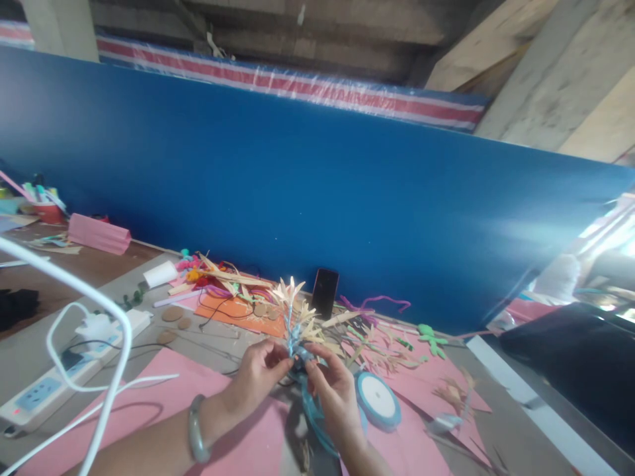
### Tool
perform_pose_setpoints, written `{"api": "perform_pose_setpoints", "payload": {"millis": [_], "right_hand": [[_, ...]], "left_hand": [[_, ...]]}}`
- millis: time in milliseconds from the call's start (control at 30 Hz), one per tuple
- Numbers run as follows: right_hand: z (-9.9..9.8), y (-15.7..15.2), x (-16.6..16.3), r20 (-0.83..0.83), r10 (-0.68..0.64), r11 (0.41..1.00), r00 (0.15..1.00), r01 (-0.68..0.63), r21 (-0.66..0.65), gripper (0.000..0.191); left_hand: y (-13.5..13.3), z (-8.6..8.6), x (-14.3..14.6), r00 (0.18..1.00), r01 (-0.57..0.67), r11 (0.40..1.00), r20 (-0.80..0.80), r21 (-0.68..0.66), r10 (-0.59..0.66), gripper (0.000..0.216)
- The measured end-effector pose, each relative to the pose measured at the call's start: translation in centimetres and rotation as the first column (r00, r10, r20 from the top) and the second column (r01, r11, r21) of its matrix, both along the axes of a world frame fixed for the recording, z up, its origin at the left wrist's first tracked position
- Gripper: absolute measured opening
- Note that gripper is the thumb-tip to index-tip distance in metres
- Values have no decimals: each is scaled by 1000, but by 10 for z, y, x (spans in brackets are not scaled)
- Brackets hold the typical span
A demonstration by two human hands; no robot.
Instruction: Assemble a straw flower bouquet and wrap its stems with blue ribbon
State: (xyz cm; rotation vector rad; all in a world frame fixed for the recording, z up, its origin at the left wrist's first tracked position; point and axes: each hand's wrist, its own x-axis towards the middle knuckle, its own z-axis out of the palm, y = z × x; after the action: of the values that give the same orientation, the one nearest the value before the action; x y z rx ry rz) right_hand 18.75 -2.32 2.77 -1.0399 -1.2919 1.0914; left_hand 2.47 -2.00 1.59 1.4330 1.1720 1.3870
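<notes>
My left hand (pixel 260 370), a bangle on its wrist, has thumb and fingers pinched at the base of a handmade flower. The flower (pixel 288 291) stands upright with pale, pointed petals and a stem wrapped in light blue ribbon. From the other side my right hand (pixel 335 390) closes its thumb and forefinger on bunched blue ribbon at the same spot. Exactly what lies between the fingertips is partly hidden. Right beside the right hand lies a spool of blue ribbon (pixel 378 400) with a white centre. More blue ribbon loops show below that hand.
Pink sheets (pixel 173 396) cover the table front. Behind are a dark phone (pixel 325 291) leaning on the blue partition (pixel 307 185), straw-like strips (pixel 238 277) and an orange sheet (pixel 248 316). At left, a white cable (pixel 126 337) arches before a power strip (pixel 74 370).
</notes>
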Motion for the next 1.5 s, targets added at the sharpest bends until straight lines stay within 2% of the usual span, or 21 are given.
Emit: {"api": "perform_pose_setpoints", "payload": {"millis": [300, 633, 933, 1200, 1500], "right_hand": [[1, -4, -3, -23, 23, 999, 999, -24, -24, 32], [-3, -6, -6, -36, 40, 998, 999, -42, -48, 31], [-2, -5, -6, -130, 35, 992, 991, -51, -117, 29], [-6, -7, -9, -260, -16, 990, 966, -21, -139, 33], [-8, -6, -9, -264, -25, 986, 964, -19, -163, 36]], "left_hand": [[-5, 3, 3, 994, 99, 994, 54, -53, -96, 18], [-1, -5, 0, 994, 110, 994, 5, -10, -110, 21], [-14, -8, 13, 940, 297, 950, 202, -99, -273, 26], [-16, -15, 17, 961, 245, 965, 157, -96, -228, 20], [-15, -23, 20, 928, 332, 939, 209, -87, -309, 24]]}}
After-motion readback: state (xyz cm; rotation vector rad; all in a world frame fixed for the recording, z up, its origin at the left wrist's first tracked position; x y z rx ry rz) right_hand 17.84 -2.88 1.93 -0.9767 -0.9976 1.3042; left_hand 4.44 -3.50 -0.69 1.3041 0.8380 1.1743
